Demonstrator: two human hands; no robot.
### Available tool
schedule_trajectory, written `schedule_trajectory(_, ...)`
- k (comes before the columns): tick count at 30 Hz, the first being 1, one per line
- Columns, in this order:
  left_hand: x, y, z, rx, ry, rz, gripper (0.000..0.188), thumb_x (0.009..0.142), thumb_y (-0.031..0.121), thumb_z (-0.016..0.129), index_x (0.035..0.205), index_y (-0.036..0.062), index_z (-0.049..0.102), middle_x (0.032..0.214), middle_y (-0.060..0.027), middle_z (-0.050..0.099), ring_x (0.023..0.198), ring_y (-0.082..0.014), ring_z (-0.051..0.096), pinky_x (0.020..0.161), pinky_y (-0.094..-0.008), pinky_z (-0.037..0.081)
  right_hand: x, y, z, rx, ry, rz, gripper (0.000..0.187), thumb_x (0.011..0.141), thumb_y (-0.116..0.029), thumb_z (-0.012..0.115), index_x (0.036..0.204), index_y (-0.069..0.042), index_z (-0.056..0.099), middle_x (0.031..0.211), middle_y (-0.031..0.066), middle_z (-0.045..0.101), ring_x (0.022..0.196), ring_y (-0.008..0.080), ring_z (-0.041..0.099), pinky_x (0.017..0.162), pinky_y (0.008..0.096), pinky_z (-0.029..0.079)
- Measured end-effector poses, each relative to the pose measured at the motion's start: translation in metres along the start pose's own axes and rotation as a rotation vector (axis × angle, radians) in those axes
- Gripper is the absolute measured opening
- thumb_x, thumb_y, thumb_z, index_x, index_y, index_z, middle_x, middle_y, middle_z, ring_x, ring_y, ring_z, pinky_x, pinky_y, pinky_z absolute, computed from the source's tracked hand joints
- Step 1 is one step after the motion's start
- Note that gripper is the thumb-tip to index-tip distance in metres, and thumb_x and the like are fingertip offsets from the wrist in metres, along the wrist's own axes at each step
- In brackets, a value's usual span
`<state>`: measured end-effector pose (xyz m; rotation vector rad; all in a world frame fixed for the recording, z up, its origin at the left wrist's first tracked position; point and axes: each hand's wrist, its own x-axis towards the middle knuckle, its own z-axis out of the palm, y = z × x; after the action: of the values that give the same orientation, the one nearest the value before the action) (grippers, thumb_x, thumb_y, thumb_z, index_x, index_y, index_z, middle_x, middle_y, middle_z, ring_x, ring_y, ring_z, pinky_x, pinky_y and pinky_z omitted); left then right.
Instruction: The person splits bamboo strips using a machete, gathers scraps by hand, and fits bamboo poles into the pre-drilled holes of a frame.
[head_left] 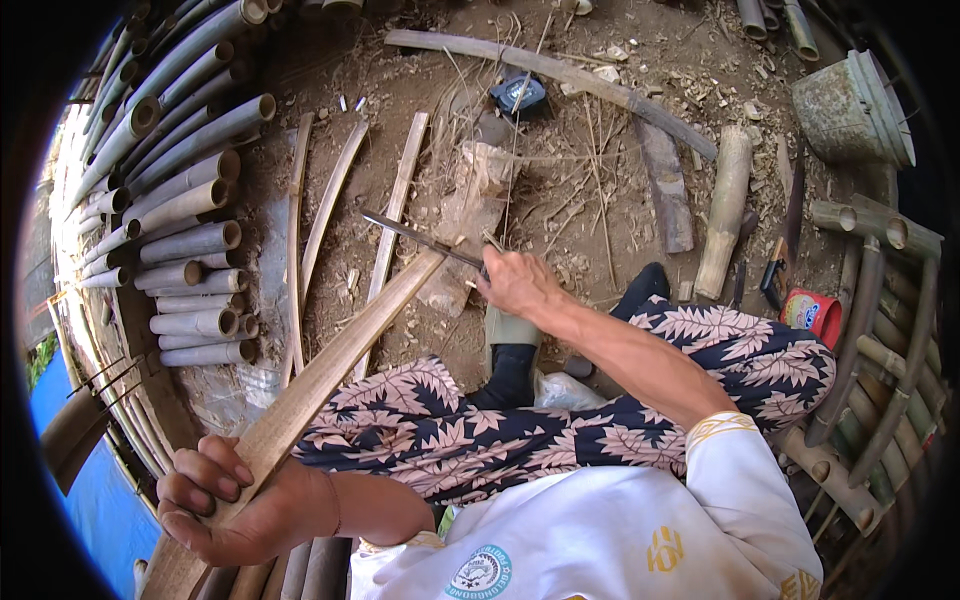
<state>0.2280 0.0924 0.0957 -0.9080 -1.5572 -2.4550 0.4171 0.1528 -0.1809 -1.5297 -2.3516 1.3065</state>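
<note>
My left hand (245, 505) is closed around the lower part of a long split bamboo slat (345, 350), which slants up and away to the right. My right hand (520, 288) grips a knife, its handle hidden in my fingers. The dark knife blade (405, 231) points left and lies across the slat's far end. Beneath that end is a pale, hacked wooden block (480, 190) on the dirt. Left of the block, several narrow bamboo strips (404, 180) rest on the ground, one passing close under the slat.
Stacked bamboo poles (200, 240) fill the left side. A curved plank (550, 68) and a dark tape measure (518, 95) lie beyond the block. To the right are a bamboo log (725, 210), a handsaw (775, 270), a red tub (812, 315), a dirty bucket (845, 110) and a bamboo frame (870, 330).
</note>
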Motion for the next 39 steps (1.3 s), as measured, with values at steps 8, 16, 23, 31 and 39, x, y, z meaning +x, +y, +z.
schedule_trajectory(8, -0.002, -0.002, 0.002, 0.04, 0.043, 0.016, 0.03, 0.086, 0.023, 0.061, 0.067, 0.0111, 0.039, 0.071, 0.0005, 0.033, 0.056, -0.0105, 0.031, 0.049, -0.0247, 0.026, -0.036, -0.036, -0.006, 0.102, 0.147, -0.451, 0.033, 0.098, -0.033, 0.054, 0.085, -0.003, 0.052, 0.059, 0.0071, 0.051, 0.04, 0.0151, 0.044, 0.034, 0.0301, 0.043)
schedule_trajectory(16, 0.001, -0.001, -0.011, -0.021, -0.048, -0.001, 0.031, 0.087, 0.027, 0.06, 0.071, 0.013, 0.038, 0.071, 0.0021, 0.031, 0.053, -0.008, 0.03, 0.045, -0.0215, 0.025, -0.001, -0.003, -0.016, 0.075, 0.034, -0.19, 0.033, 0.094, -0.029, 0.056, 0.091, 0.003, 0.05, 0.065, 0.0214, 0.064, 0.056, 0.0363, 0.066, 0.051, 0.0491, 0.053)
schedule_trajectory(23, 0.009, -0.006, -0.059, 0.161, 0.132, -0.044, 0.034, 0.091, 0.038, 0.056, 0.075, 0.0109, 0.042, 0.07, -0.0011, 0.038, 0.056, -0.013, 0.035, 0.048, -0.0255, 0.029, -0.006, 0.045, -0.002, 0.197, 0.082, 0.083, 0.039, 0.093, -0.035, 0.057, 0.091, 0.003, 0.052, 0.069, 0.0257, 0.064, 0.063, 0.0409, 0.066, 0.06, 0.0486, 0.052)
schedule_trajectory(31, 0.046, -0.057, -0.085, 0.401, 0.446, -0.065, 0.072, 0.09, 0.075, 0.036, 0.086, 0.0036, 0.043, 0.073, -0.0087, 0.044, 0.064, -0.0207, 0.045, 0.055, -0.0349, 0.044, -0.005, 0.039, -0.013, 0.244, 0.083, -0.002, 0.036, 0.093, -0.035, 0.058, 0.097, 0.001, 0.054, 0.072, 0.0242, 0.065, 0.07, 0.0435, 0.066, 0.063, 0.0486, 0.052)
schedule_trajectory(39, 0.051, -0.08, -0.092, 0.639, 0.509, 0.041, 0.075, 0.089, 0.075, 0.038, 0.085, 0.0005, 0.045, 0.072, -0.0131, 0.053, 0.062, -0.0219, 0.053, 0.057, -0.0328, 0.052, 0.01, 0.028, -0.011, 0.05, -0.076, 0.209, 0.039, 0.091, -0.035, 0.059, 0.101, 0.003, 0.058, 0.078, 0.0291, 0.066, 0.075, 0.0449, 0.067, 0.068, 0.0494, 0.053)
